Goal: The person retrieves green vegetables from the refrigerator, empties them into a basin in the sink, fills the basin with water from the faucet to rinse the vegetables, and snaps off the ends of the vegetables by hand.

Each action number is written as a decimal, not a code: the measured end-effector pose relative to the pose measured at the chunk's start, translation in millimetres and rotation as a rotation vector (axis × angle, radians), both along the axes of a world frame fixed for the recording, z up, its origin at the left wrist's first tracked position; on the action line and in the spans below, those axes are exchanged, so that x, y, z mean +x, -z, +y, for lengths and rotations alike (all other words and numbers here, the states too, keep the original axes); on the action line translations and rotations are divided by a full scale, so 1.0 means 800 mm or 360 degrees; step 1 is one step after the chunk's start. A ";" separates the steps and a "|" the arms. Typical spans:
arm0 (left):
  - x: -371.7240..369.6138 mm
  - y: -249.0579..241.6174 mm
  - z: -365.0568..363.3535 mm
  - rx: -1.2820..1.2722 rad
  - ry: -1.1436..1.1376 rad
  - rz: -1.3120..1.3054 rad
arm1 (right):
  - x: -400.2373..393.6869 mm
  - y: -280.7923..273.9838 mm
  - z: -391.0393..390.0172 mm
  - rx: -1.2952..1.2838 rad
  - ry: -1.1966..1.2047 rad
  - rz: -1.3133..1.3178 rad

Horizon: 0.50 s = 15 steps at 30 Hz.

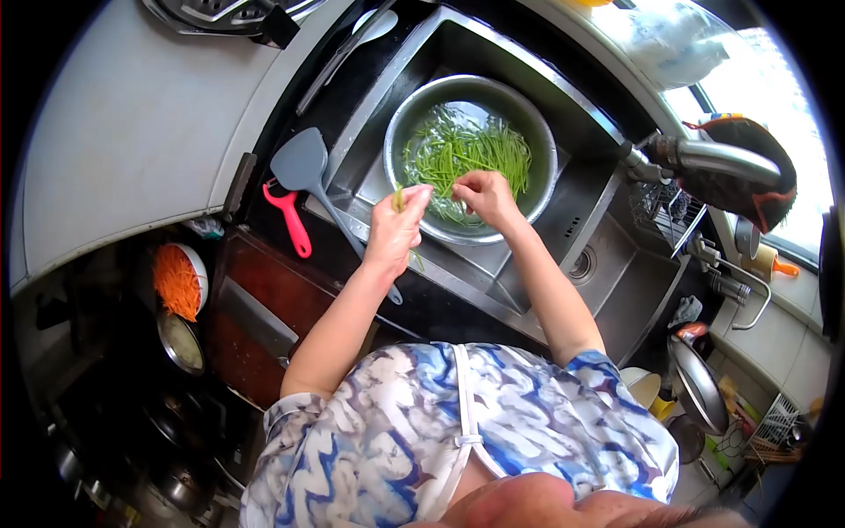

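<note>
A round metal basin (pixel 539 132) of water stands in the stainless steel sink (pixel 576 132). Thin green vegetable stems (pixel 466 157) float inside it, bunched toward the middle and right. Over the basin's near left rim, my left hand (pixel 398 231) is closed around a few green stems, their ends poking out above and below the fingers. My right hand (pixel 489 199) hovers over the basin's near side with thumb and fingertips pinched together. Whatever lies between those fingertips is too small to make out.
Left of the sink lie a grey spatula (pixel 301 160) and a red-handled peeler (pixel 289 218). A cleaver (pixel 255 319) rests on a brown board (pixel 277 273), near a bowl of shredded carrot (pixel 178 286). The faucet (pixel 726 160) reaches in from the right.
</note>
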State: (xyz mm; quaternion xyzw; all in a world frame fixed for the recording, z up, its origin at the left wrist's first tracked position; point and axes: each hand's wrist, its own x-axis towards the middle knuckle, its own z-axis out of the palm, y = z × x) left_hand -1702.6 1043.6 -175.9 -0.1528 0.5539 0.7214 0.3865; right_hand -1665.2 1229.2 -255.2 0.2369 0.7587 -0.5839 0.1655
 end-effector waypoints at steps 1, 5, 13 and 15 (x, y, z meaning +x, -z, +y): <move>0.001 -0.001 0.013 -0.0059 -0.0002 0.0091 | 0.010 -0.025 0.000 0.0183 -0.0032 0.0199; 0.006 0.000 0.045 -0.0065 0.0088 0.0653 | 0.050 -0.085 -0.004 0.0679 -0.0101 0.0824; 0.020 -0.050 0.046 -0.0539 0.0391 0.2070 | 0.073 -0.164 -0.007 0.0357 0.0159 0.0806; 0.022 -0.049 0.042 -0.0601 0.0482 0.2215 | 0.073 -0.177 -0.013 0.0142 0.0233 0.0697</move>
